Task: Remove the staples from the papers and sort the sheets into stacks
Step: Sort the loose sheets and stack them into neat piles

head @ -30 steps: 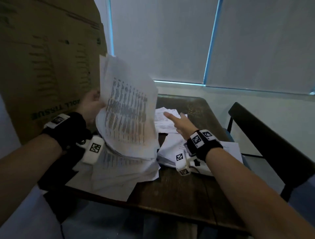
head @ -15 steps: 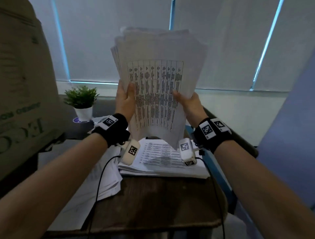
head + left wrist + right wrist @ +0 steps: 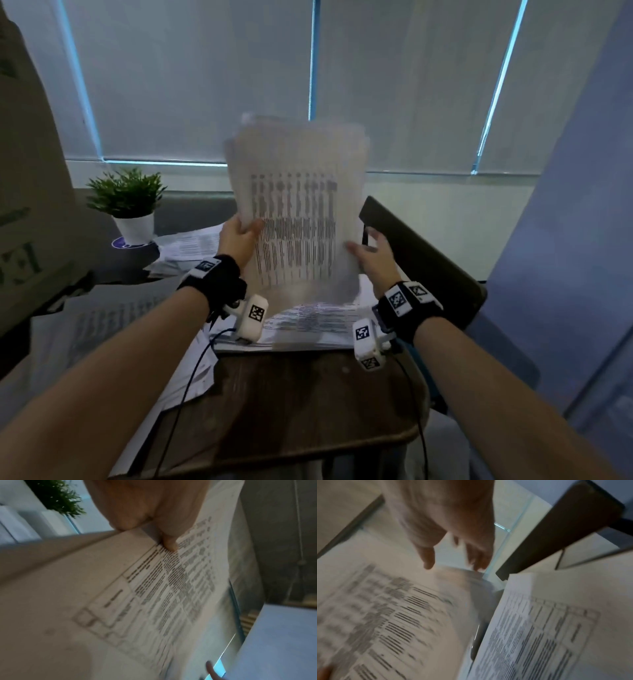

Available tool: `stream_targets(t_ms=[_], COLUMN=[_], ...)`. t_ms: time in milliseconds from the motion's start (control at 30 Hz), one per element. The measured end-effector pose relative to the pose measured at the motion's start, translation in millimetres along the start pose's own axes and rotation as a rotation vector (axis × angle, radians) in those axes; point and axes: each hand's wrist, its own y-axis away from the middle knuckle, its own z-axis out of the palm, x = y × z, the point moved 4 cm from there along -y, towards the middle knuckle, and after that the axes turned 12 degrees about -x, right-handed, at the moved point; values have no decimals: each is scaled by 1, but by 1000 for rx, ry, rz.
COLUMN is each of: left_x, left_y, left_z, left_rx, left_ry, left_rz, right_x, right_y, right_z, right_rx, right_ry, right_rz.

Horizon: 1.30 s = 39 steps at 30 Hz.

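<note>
A thick bundle of printed sheets (image 3: 298, 219) stands upright and blurred above the table. My left hand (image 3: 241, 233) pinches its left edge, thumb on the printed front; in the left wrist view the thumb (image 3: 169, 543) presses the bundle (image 3: 154, 588). My right hand (image 3: 364, 248) is at the bundle's right edge with fingers spread and straight. The right wrist view has that hand (image 3: 453, 561) loose just beside the bundle (image 3: 393, 608). Below lies a flat stack of printed sheets (image 3: 308, 322), also in the right wrist view (image 3: 547, 628). No staple is visible.
More loose papers lie at the back left (image 3: 191, 245) and hang over the table's left side (image 3: 191, 377). A potted plant (image 3: 126, 195) and a big cardboard box (image 3: 30, 171) stand left. A dark chair (image 3: 428, 260) is close on the right of the wooden table (image 3: 291, 411).
The bundle has dropped lower toward the flat stack. My right hand, which gripped its right edge half a second ago, has loosened with fingers spread. My left hand keeps its hold.
</note>
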Motion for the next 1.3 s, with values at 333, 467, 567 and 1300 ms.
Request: stream_targets(t_ms=[333,467,567,1300], left_x=[-18,-20,-18,-45], left_y=[14,2,1,24], left_z=[11,-44,-54,-15], left_rx=[-64,-52,-144,-9], left_ry=[644,486,195,219], left_rz=[-157,-98,-84,-80], right_x=[-14,-25,-40,8], right_y=[11,0,-1,13], right_z=[10,-40,-52,-64], right_rx=[-161,-52,-89,-219], right_ry=[-282,-165,-149,-67], right_rz=[160,10,-85,70])
